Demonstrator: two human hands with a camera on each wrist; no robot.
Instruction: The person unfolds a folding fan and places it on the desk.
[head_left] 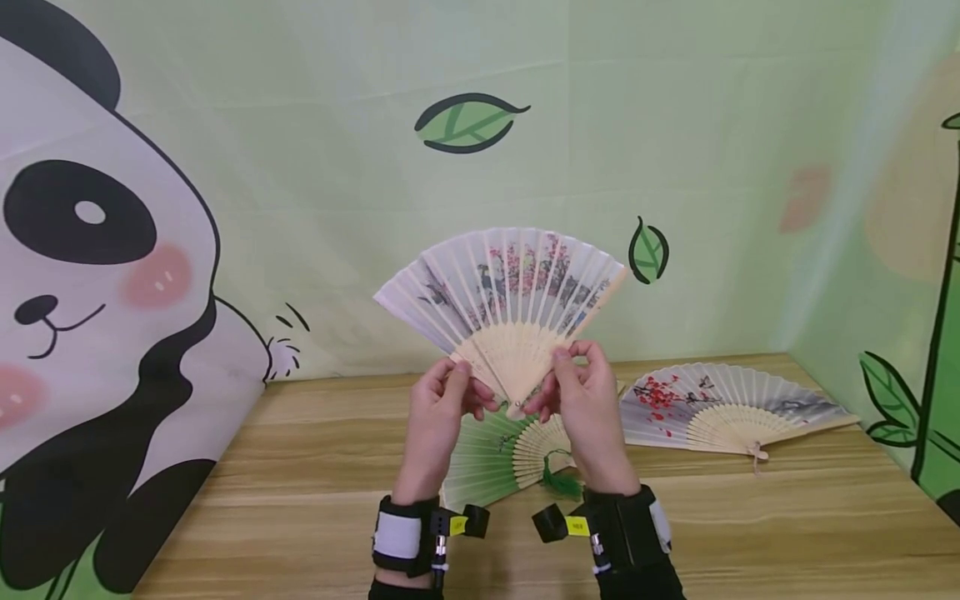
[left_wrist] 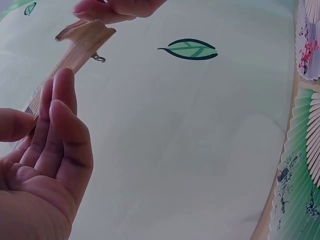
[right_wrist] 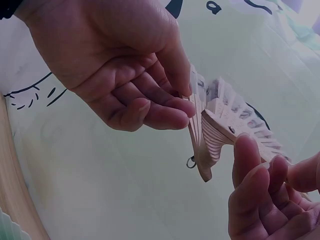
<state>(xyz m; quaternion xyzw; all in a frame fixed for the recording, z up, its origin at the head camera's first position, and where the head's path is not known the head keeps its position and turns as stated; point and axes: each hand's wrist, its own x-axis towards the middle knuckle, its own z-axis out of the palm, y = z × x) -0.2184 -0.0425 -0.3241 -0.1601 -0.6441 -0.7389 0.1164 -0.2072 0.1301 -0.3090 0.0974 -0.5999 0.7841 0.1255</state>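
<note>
A folding fan (head_left: 510,283) with pink blossoms on pale cloth is held up, spread wide, above the table. My left hand (head_left: 442,396) pinches its left outer rib between thumb and fingers. On the other side, my right hand (head_left: 588,404) pinches the right outer rib near the pivot. In the right wrist view the fan's ribs (right_wrist: 215,135) converge at the pivot, where a small metal ring (right_wrist: 191,162) hangs. The left wrist view shows the fan edge-on, its wooden guard (left_wrist: 80,50) running between both hands.
Behind my hands a green fan (head_left: 483,458) with a green tassel (head_left: 561,482) lies spread on the wooden table (head_left: 300,500). To its right rests an open white-grey fan (head_left: 735,408) with red blossoms. A green panda-print cloth (head_left: 337,167) hangs behind the table.
</note>
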